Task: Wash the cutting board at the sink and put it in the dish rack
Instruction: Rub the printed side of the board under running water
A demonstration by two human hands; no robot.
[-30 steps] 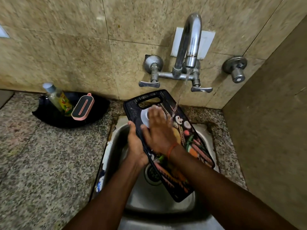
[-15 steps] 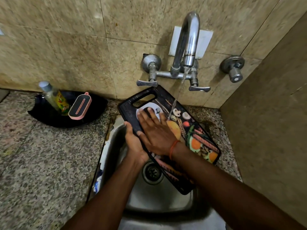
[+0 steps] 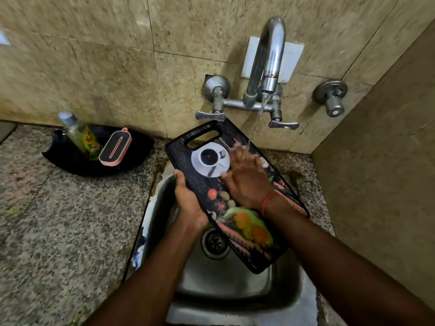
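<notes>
Beige stone wall tiles above a speckled granite countertop, dimly lit.

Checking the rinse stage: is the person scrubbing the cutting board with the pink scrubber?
No, the pink scrubber lies in the black tray on the counter, while the bare right hand rubs the cutting board.

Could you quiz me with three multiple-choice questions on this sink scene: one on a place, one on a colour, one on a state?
1. Where does the soap bottle stand?
A. In the sink
B. In the black tray on the counter
C. On the tap

2. What colour is the band on the right hand's wrist?
A. Orange
B. Blue
C. White

3. What is the tap doing?
A. Running
B. Shut off
C. Covered by a cloth

Answers: B, the bottle leans in the tray; A, an orange band shows; A, water falls onto the cutting board, which the left hand grips.
</notes>
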